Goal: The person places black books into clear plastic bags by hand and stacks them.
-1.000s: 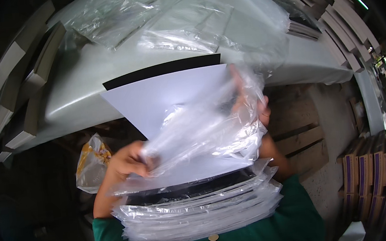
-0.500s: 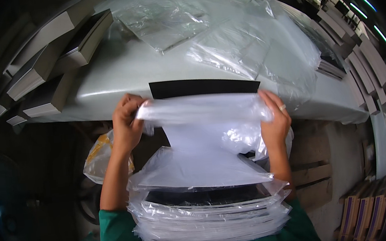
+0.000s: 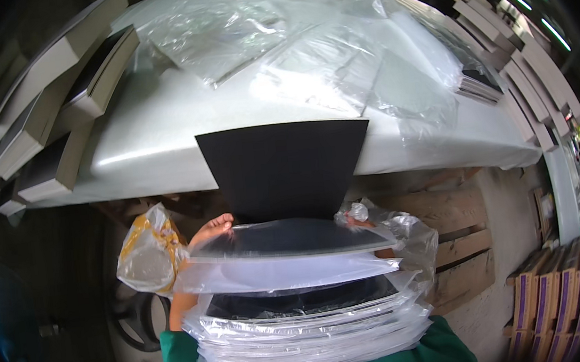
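A black sheet (image 3: 285, 167) stands up in front of me, its upper end against the table edge. Across its lower part lies a clear plastic sleeve (image 3: 289, 240), with dark material showing through. My left hand (image 3: 209, 229) is closed at the sleeve's left edge, fingertips beside the black sheet. My right hand (image 3: 360, 224) grips the right edge, mostly covered by crumpled clear film. Below the sleeve is a white sheet (image 3: 288, 272) in plastic. Nearest my body rests a thick stack of plastic-wrapped sheets (image 3: 312, 339), a black one on top.
Loose clear plastic bags (image 3: 313, 60) spread over the pale covered table (image 3: 140, 143). Thick book-like stacks (image 3: 51, 162) crowd its left end; more stacks (image 3: 539, 87) line the right. A yellow-marked plastic bag (image 3: 150, 247) hangs left of my arm. Wooden pallet boards (image 3: 460, 245) lie at right.
Both hands have come down toward my body from the table edge, drawing the clear plastic with them. Much more of the black sheet now shows.
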Tool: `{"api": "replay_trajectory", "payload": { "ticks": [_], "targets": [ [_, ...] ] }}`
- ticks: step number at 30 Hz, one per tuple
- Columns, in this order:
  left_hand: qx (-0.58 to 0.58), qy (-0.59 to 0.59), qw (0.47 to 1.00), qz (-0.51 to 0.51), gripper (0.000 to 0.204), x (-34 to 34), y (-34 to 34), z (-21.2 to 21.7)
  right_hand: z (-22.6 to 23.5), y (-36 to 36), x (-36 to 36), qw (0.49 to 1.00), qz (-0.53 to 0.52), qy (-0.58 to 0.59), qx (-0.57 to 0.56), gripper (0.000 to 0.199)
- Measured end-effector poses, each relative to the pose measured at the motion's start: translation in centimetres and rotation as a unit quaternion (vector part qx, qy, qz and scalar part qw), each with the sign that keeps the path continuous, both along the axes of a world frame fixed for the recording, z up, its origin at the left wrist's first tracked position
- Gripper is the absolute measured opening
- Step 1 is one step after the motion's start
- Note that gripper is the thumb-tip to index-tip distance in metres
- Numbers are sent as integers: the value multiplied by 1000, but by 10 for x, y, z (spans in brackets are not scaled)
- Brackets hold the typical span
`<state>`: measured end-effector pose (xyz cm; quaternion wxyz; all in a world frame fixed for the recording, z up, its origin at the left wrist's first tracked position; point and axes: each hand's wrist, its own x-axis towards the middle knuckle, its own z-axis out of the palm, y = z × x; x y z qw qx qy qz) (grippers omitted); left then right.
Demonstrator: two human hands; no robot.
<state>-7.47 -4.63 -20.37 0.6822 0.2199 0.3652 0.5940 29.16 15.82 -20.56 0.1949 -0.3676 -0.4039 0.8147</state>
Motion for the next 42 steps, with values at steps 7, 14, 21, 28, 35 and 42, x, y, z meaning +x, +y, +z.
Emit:
{"api": "replay_trajectory", "payload": {
  "ticks": [7,14,21,28,35,42],
  "targets": [
    [-85,-87,992,30,6,14,-1,-78,-45,20,-10,995,18,-88,43,32],
    [-190,483,789,-329,35,-18,21,74,132,55,13,927,-101,2,361,29],
    [275,515,807,89,27,106,65,250,260,-30,-84,907,223,324,153,69],
    [200,295,912,202,16,125,69,248,247,-31,-101,956,138,219,140,45],
    [181,443,840,256,19,128,61,234,232,-33,-107,956,16,235,173,22],
    [214,403,849,268,17,124,61,231,230,-35,-107,958,45,242,150,21]
  ]
}}
